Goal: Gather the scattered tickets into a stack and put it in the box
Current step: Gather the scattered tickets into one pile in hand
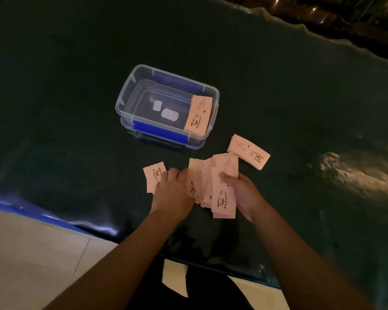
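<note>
Pink coffee tickets lie on a dark table cover. My right hand [242, 193] grips a loose fanned bunch of tickets [222, 189], thumb on top. My left hand [173, 191] rests flat on the table, fingers over a single ticket [154, 175] and touching the left edge of the bunch. A small neat stack of tickets [249, 152] sits apart, up and to the right of the bunch. The clear plastic box [130, 90] with blue clips stands beyond my hands, and a ticket stack [198, 115] lies inside it against the right wall.
The dark cover [76, 142] spreads across the table with a wavy far edge at top right. Its near edge with a blue rim [31, 211] runs at lower left, with pale floor tiles [31, 253] below. A bright reflection [349, 171] lies at right.
</note>
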Available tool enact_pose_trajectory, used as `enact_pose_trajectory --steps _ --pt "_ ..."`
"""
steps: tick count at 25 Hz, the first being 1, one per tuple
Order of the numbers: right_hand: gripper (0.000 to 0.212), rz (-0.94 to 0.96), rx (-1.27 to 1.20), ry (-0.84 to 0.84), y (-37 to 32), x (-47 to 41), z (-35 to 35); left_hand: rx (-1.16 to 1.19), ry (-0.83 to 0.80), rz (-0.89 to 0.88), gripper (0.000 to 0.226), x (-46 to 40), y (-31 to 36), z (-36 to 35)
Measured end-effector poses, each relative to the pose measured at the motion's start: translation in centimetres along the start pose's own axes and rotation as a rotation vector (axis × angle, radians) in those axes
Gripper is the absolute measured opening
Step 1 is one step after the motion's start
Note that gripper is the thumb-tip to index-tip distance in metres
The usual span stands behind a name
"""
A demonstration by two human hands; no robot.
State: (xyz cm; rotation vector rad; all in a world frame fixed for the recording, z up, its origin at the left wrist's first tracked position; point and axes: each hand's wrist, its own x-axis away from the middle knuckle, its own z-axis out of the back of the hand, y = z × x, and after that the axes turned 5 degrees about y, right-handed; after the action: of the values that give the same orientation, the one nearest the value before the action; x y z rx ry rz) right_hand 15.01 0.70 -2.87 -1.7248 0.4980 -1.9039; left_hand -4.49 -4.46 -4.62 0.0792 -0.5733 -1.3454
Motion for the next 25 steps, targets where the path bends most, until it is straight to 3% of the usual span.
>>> enact_pose_trajectory --steps 3,8,12,25 --pt "0.029 -0.011 0.051 -0.003 -0.4 -0.2 -0.4 -0.084 -0.025 0.002 0.087 -1.6 0.0 0.4" --pt "0.030 -0.053 0.122 0.012 -1.4 -0.4 -1.6 -0.003 -0.076 0.019 0.091 -3.1 -0.7 0.0" --pt "0.041 -0.052 0.201 0.013 -1.8 -0.2 -2.3 0.082 -0.044 -0.013 0.086 -2.9 -1.8 -0.6" --pt "0.056 -0.030 0.080 0.050 -0.8 0.2 -5.4 0.352 -0.008 -0.149 0.065 -1.8 -4.5 0.9"
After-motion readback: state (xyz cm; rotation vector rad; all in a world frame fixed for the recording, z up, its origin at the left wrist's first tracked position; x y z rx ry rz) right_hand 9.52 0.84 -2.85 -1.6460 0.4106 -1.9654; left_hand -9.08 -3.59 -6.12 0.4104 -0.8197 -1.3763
